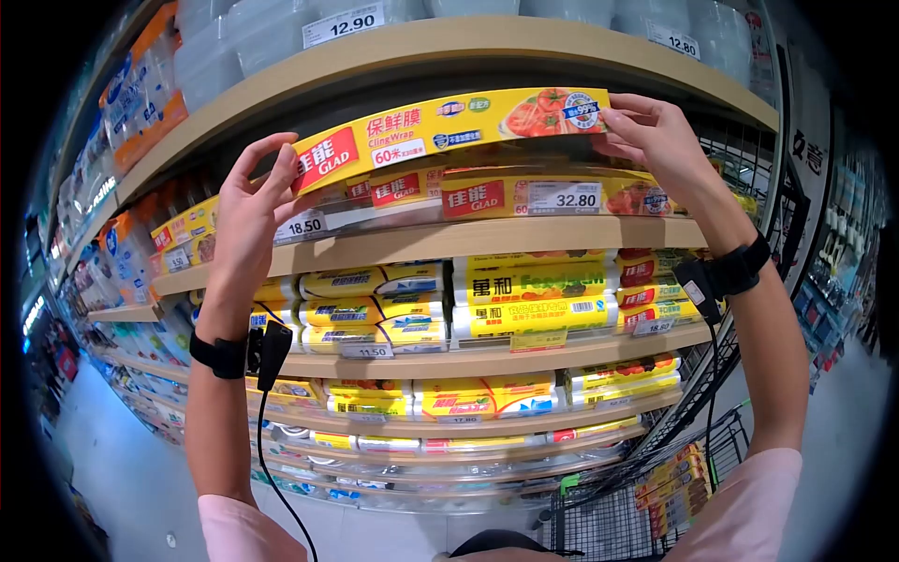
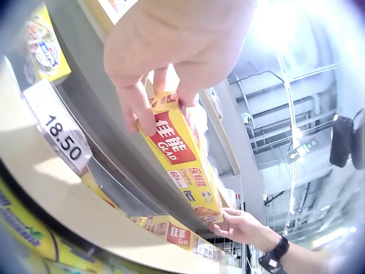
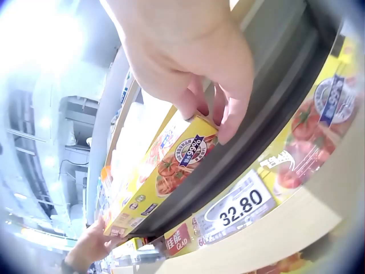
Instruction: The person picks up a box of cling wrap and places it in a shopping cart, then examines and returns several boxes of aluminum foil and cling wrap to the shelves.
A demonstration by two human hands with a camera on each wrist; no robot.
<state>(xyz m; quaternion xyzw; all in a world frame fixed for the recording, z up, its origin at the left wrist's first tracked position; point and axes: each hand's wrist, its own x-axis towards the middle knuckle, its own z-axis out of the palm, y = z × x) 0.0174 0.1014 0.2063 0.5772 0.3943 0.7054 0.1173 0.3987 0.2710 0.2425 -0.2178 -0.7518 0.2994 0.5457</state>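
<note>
At far left, left hand (image 1: 245,211): we clasp the left end of the cling-wrap box (image 1: 449,126), fingers and thumb closed round it.
Centre, cling-wrap box: in the air between our hands, just in front of the shelf lip (image 1: 524,234), tilted up a little to the right, above the row of like boxes (image 1: 487,197).
At right, right hand (image 1: 655,136): our fingertips and thumb pinch the right end.
Done, as we judge it: the box is gripped at both ends and rests on nothing.
Left, as we judge it: setting it down. It lies neither on the row nor in the cart (image 1: 609,520).
Box make: a long, slim carton of glossy yellow card, with a red logo patch and a tomato print.
Shelf make: pale wood-look boards, with white price tags 18.50 (image 1: 300,225) and 32.80 (image 1: 563,198).
Cart make: black wire mesh.
</note>
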